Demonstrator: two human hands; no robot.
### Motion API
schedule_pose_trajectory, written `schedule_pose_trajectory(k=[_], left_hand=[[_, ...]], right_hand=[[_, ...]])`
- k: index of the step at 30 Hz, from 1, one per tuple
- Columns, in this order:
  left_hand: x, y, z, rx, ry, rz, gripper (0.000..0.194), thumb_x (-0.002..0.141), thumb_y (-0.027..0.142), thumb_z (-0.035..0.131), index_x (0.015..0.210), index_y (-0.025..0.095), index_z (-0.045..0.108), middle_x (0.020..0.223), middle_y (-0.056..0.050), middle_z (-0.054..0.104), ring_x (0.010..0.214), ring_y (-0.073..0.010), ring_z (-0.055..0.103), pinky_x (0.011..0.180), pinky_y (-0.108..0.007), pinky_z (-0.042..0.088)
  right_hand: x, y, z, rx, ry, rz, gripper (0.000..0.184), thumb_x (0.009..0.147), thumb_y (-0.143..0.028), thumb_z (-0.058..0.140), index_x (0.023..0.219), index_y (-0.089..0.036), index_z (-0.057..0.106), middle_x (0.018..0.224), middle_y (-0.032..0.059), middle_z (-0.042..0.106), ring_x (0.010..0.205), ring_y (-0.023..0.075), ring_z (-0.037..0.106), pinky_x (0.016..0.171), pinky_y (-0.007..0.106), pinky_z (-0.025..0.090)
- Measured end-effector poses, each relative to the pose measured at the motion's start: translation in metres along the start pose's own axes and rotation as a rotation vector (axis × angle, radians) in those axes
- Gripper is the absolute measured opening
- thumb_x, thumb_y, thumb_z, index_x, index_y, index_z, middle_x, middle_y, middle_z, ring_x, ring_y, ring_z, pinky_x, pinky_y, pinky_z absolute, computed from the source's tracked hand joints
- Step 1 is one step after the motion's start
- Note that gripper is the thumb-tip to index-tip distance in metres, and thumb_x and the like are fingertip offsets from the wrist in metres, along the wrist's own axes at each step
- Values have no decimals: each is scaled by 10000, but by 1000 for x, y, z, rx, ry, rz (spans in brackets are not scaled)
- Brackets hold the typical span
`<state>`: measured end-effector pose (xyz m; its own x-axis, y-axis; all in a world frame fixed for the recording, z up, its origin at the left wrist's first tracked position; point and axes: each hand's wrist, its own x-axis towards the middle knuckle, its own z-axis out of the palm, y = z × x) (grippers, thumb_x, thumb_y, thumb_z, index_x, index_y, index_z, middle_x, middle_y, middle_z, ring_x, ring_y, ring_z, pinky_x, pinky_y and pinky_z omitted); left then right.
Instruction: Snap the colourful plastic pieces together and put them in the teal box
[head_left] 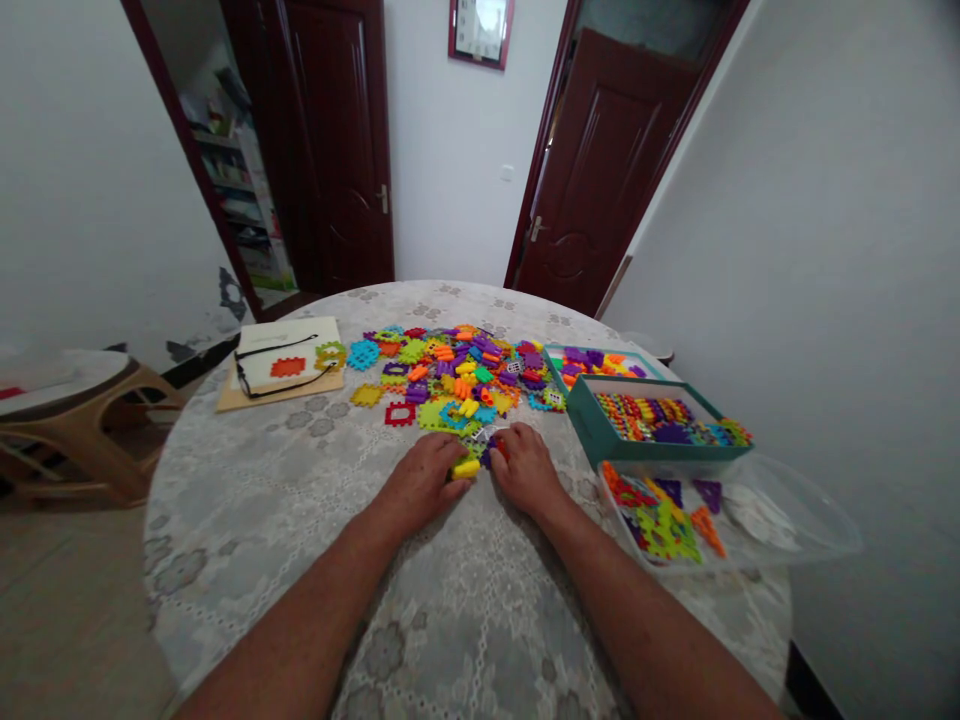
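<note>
Two of your hands low over the bench (465, 620), left hand (439, 475) closed on yellow piece (466, 469), right hand's (517, 465) grip unclear beside colourful pile (465, 375).

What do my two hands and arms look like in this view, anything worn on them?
Both the left hand and the right hand are bare: no gloves and no rings that I can make out. The forearms are uncovered too, with no sleeve, watch or bracelet visible. Nail detail is too small to tell.
</note>
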<state>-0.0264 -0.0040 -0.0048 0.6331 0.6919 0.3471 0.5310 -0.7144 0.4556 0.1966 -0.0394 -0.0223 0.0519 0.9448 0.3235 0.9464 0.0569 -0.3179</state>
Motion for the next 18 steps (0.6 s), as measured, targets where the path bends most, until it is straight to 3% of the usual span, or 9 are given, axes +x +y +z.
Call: schedule_pose_trajectory(k=[7,11,18], left_hand=[[2,-2,1,-74,-21,-21,256,908,183,730,1155,249,742,1237,-65,754,1205,-249,673,1083,-398,515],[0,8,0,-93,-21,-16,220,923,197,722,1134,249,758,1181,-56,771,1151,-237,691,1061,-384,519],[-1,19,2,-119,38,-30,163,948,293,760,1098,230,772,1089,-64,784,1057,-255,702,982,-392,524]], right_hand=[[-37,6,-8,117,43,-93,178,999,-221,578,1134,-198,690,1208,134,657,1176,278,582,1073,412,453],[-39,6,-12,161,53,-98,65,945,-189,609,988,-206,656,1025,95,670,1027,264,595,952,386,469],[-39,9,-14,202,66,-127,84,924,-164,616,983,-212,649,1018,84,679,1009,259,598,931,380,463]])
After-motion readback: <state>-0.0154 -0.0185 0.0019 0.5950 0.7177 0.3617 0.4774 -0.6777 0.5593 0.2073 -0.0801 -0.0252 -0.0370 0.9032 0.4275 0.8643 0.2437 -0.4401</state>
